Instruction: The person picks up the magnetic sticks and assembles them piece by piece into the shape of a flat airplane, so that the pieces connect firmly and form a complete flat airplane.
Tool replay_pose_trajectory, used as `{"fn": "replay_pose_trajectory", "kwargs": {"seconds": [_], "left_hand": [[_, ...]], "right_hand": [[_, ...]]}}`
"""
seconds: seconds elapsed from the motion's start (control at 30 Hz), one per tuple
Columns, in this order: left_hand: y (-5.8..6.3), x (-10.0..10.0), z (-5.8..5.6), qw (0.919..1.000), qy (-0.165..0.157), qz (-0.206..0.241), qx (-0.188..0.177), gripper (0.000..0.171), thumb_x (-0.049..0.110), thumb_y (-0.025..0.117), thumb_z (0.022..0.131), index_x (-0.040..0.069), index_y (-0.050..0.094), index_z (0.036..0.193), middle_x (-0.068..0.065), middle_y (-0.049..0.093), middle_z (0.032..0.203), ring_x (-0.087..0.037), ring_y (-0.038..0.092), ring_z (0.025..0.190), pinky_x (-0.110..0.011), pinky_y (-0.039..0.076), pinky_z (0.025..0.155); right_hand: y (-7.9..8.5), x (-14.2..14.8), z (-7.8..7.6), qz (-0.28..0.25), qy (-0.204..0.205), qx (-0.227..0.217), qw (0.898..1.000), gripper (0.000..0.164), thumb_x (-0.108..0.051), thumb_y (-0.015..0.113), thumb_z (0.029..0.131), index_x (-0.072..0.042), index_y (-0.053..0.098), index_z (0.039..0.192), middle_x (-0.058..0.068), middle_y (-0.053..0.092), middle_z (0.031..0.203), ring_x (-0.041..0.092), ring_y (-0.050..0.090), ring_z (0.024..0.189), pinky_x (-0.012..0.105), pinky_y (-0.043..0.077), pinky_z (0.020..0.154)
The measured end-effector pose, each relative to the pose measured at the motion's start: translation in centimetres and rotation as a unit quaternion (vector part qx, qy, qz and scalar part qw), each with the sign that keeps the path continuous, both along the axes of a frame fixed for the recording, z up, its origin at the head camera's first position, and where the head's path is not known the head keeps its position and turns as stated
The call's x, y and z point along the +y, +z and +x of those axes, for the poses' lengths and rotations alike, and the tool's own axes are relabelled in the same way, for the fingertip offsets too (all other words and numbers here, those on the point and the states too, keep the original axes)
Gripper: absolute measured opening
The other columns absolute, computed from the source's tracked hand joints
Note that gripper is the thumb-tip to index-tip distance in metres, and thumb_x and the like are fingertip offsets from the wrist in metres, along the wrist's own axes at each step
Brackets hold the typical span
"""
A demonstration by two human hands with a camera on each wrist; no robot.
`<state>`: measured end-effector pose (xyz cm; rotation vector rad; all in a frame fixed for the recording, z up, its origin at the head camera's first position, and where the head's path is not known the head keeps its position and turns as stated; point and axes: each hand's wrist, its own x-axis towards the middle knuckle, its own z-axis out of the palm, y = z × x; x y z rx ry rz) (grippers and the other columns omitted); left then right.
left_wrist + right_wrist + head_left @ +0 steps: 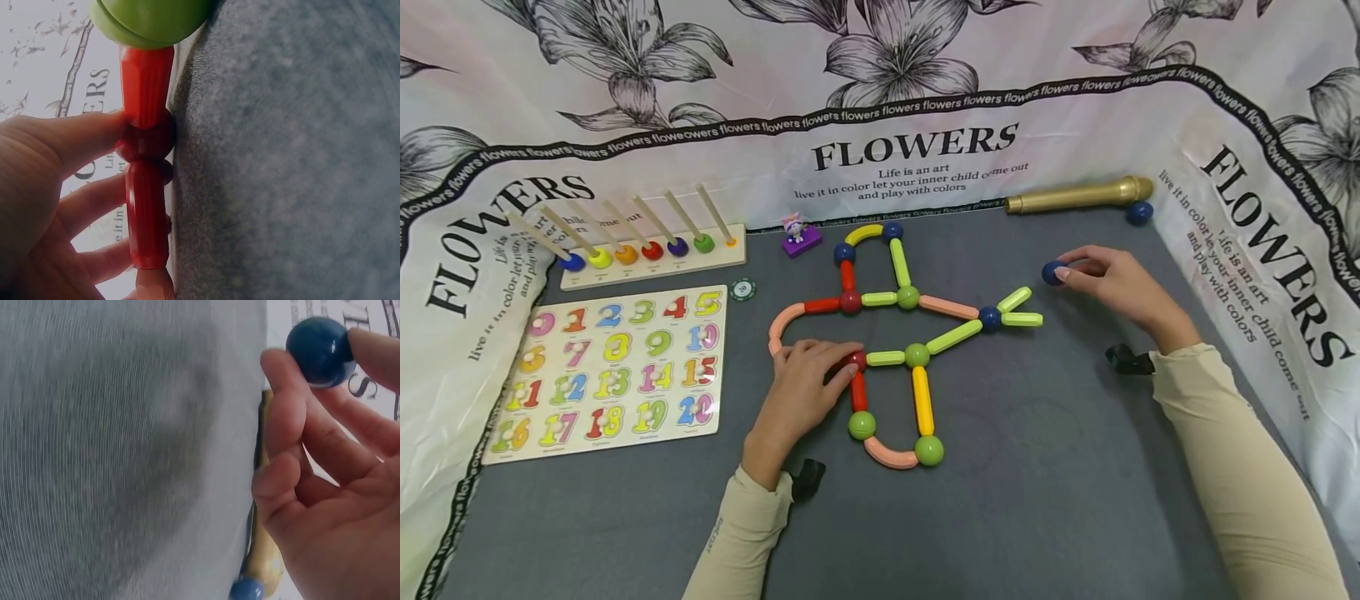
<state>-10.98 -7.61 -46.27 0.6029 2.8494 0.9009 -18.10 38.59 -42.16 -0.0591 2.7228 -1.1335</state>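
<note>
My right hand pinches a dark blue ball between thumb and fingertips; in the right wrist view the glossy ball shows well off the grey cloth. At the left side of a flat butterfly-like figure of sticks and balls, my left hand holds a red ball with its thumb and index finger. The left wrist view shows the thumb against that ball, between two red sticks. A blue ball joins the figure's right tip, where two short light-green sticks fork outward.
Near the back right lie a gold tube and another blue ball. To the left are a number puzzle board and a wooden peg stand. A poker chip and a small figurine on a purple base sit beside them.
</note>
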Motion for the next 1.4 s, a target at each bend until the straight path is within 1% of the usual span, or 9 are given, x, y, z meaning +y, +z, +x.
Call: {"fn": "replay_pose_trajectory", "kwargs": {"seconds": [0.13, 0.23, 0.53, 0.73, 0.87, 0.97, 1.03, 1.23, 1.4], "left_hand": [[0.0, 0.0, -0.2, 1.0000, 0.002, -0.005, 0.001, 0.036, 0.027, 0.067, 0.108, 0.018, 0.071, 0.143, -0.008, 0.072, 0.135, -0.042, 0.052, 0.133, -0.064, 0.029, 0.109], [0.1, 0.0, -0.3, 1.0000, 0.003, -0.009, 0.001, 0.036, 0.027, 0.067, 0.109, 0.018, 0.071, 0.143, -0.008, 0.072, 0.135, -0.042, 0.052, 0.133, -0.064, 0.029, 0.110], [0.2, 0.0, -0.5, 0.9999, 0.004, -0.014, -0.007, 0.036, 0.027, 0.066, 0.109, 0.019, 0.070, 0.144, -0.009, 0.071, 0.136, -0.043, 0.051, 0.134, -0.064, 0.029, 0.110], [0.1, 0.1, -0.6, 0.9999, 0.004, -0.013, -0.007, 0.036, 0.026, 0.067, 0.109, 0.018, 0.071, 0.144, -0.010, 0.071, 0.137, -0.043, 0.052, 0.134, -0.064, 0.029, 0.110], [0.0, 0.0, -0.6, 1.0000, 0.001, -0.007, 0.001, 0.036, 0.026, 0.068, 0.108, 0.018, 0.071, 0.143, -0.009, 0.072, 0.135, -0.042, 0.053, 0.132, -0.065, 0.029, 0.109], [-0.2, -0.1, -0.6, 0.9999, 0.001, -0.009, 0.007, 0.036, 0.026, 0.069, 0.107, 0.018, 0.071, 0.143, -0.009, 0.073, 0.133, -0.040, 0.055, 0.129, -0.065, 0.030, 0.110], [-0.2, -0.1, -0.5, 0.9999, 0.001, -0.010, 0.007, 0.036, 0.026, 0.069, 0.107, 0.018, 0.071, 0.143, -0.009, 0.073, 0.133, -0.040, 0.055, 0.129, -0.065, 0.030, 0.109], [-0.2, 0.0, 0.0, 1.0000, 0.002, -0.007, 0.006, 0.036, 0.025, 0.070, 0.107, 0.018, 0.071, 0.142, -0.008, 0.072, 0.135, -0.042, 0.052, 0.133, -0.064, 0.029, 0.109], [-0.2, 0.0, 0.1, 0.9999, 0.000, 0.000, 0.010, 0.035, 0.025, 0.070, 0.107, 0.018, 0.072, 0.141, -0.006, 0.073, 0.133, -0.041, 0.053, 0.132, -0.064, 0.030, 0.109]], "right_hand": [[-0.1, -1.1, -0.3, -0.012, 0.025, -0.023, 0.999, 0.046, -0.034, 0.062, 0.111, 0.001, 0.062, 0.142, 0.014, 0.078, 0.112, 0.021, 0.068, 0.098, 0.029, 0.050, 0.081], [-0.4, -1.8, -0.7, -0.005, 0.034, -0.032, 0.999, 0.047, -0.035, 0.061, 0.111, 0.001, 0.062, 0.141, 0.014, 0.077, 0.110, 0.025, 0.067, 0.096, 0.031, 0.049, 0.080], [-1.2, -2.8, -1.7, 0.014, 0.032, -0.024, 0.999, 0.054, -0.042, 0.056, 0.112, 0.001, 0.061, 0.144, 0.017, 0.075, 0.113, 0.028, 0.068, 0.096, 0.036, 0.049, 0.083], [-1.8, -3.2, -2.2, 0.026, 0.039, -0.009, 0.999, 0.051, -0.038, 0.055, 0.113, 0.003, 0.062, 0.141, 0.020, 0.074, 0.111, 0.029, 0.069, 0.092, 0.036, 0.050, 0.076], [-1.8, -2.8, -2.3, 0.038, 0.039, 0.008, 0.998, 0.049, -0.036, 0.052, 0.114, 0.005, 0.062, 0.138, 0.021, 0.074, 0.109, 0.029, 0.069, 0.089, 0.032, 0.049, 0.072], [-1.7, -2.1, -2.6, 0.047, 0.025, 0.025, 0.998, 0.048, -0.035, 0.052, 0.114, 0.006, 0.064, 0.136, 0.023, 0.074, 0.110, 0.030, 0.069, 0.088, 0.030, 0.047, 0.071], [-1.6, -1.5, -2.9, 0.052, 0.010, 0.038, 0.998, 0.047, -0.035, 0.053, 0.114, 0.006, 0.065, 0.134, 0.025, 0.073, 0.113, 0.033, 0.068, 0.092, 0.033, 0.046, 0.074], [-1.6, 1.6, -4.6, 0.071, -0.065, 0.082, 0.992, 0.046, -0.028, 0.052, 0.112, 0.011, 0.061, 0.134, 0.036, 0.061, 0.128, 0.048, 0.059, 0.113, 0.056, 0.045, 0.090], [-1.5, 3.9, -6.0, 0.098, -0.127, 0.105, 0.981, 0.049, -0.019, 0.048, 0.108, 0.018, 0.051, 0.140, 0.047, 0.045, 0.138, 0.064, 0.039, 0.129, 0.070, 0.027, 0.108]]}}
